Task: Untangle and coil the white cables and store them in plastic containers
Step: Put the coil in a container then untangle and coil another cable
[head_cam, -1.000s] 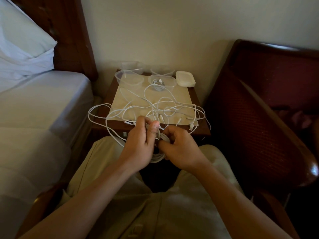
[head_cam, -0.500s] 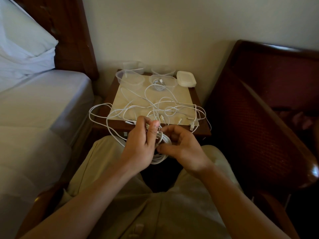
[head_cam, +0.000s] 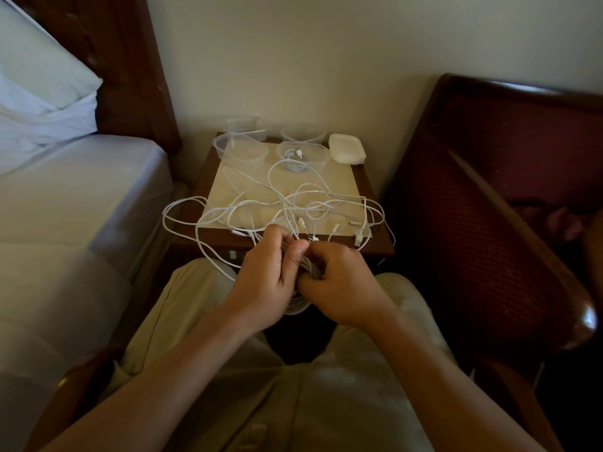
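Two hands met just above the person's lap, over the near edge of a small wooden bedside table [head_cam: 375, 238]. The left hand [head_cam: 261, 275] had its fingers curled round a partly wound coil [head_cam: 301, 303] of white cable, thumb pressed across the turns. The right hand [head_cam: 341, 282] was curled too, fingertips pinching the same bundle from the other side; exactly which strand it held was hidden between the two hands.

From the coil, strands ran up into the tangle of white cables [head_cam: 293, 203] spread over the pale tabletop, with loops spilling off the left edge and a few connector plugs [head_cam: 359, 238] lying near the front right corner. Such cable looked light, thin and limp, smooth enough to slide through fingers, yet prone to snag where loops crossed. It would probably be best taken near a plug end and drawn out gently, since a hard pull could tighten a knot or drag the whole heap off the table.

Beyond the tangle stood the clear plastic containers [head_cam: 239, 150]; one container [head_cam: 301, 153] already held a coiled cable, and a white lid [head_cam: 346, 148] lay just beside it. Two more tubs sat behind, against the wall. So the task seemed early, with most cables loose.
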Motion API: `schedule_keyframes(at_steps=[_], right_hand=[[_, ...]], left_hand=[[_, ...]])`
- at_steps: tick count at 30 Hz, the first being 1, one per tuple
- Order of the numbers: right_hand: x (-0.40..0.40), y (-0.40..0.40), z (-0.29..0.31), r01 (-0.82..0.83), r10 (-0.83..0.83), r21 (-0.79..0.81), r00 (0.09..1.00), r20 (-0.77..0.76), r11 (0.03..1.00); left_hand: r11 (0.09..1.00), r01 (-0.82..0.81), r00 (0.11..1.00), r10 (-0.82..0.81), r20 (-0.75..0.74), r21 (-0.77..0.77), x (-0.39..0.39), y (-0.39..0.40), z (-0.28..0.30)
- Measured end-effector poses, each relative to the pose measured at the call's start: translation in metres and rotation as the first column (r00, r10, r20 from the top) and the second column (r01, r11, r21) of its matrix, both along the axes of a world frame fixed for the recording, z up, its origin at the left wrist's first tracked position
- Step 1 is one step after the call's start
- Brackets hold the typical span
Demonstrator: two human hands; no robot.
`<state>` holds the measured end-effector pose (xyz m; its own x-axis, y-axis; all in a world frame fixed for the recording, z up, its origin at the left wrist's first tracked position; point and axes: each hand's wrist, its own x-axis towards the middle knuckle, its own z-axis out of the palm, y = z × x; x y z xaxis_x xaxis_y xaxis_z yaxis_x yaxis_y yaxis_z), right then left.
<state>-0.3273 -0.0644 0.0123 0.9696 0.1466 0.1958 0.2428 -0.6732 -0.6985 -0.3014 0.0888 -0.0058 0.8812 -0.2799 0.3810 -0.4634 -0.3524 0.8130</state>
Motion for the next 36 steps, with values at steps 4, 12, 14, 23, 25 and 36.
schedule_keyframes(at_steps=[4,12,14,23,25,36], right_hand=[[0.002,0.0,-0.005,-0.049,0.077,0.187,0.986,-0.147,0.981],[0.007,-0.033,-0.005,-0.023,0.463,0.766,0.808,-0.364,0.643],[0.008,-0.035,-0.004,-0.095,0.466,0.721,0.818,-0.336,0.686],[0.017,-0.027,0.012,-0.151,0.158,0.053,0.967,-0.202,0.987],[0.018,-0.028,0.011,-0.143,0.153,0.067,0.971,-0.182,0.987],[0.013,-0.024,0.015,-0.195,0.377,0.435,0.844,-0.382,0.879]], left_hand=[[0.999,-0.038,0.998,0.039,0.046,-0.029,0.001,0.001,0.002],[0.981,-0.106,0.985,0.082,-0.15,-0.161,0.005,0.006,0.01],[0.982,-0.089,0.974,0.051,-0.223,-0.166,0.004,0.006,0.01],[1.0,-0.002,0.997,0.002,-0.078,-0.011,0.011,0.01,0.02],[0.999,-0.03,0.998,0.028,-0.053,-0.024,0.011,0.009,0.023],[0.991,-0.127,0.987,0.123,-0.105,-0.036,0.007,0.012,0.019]])
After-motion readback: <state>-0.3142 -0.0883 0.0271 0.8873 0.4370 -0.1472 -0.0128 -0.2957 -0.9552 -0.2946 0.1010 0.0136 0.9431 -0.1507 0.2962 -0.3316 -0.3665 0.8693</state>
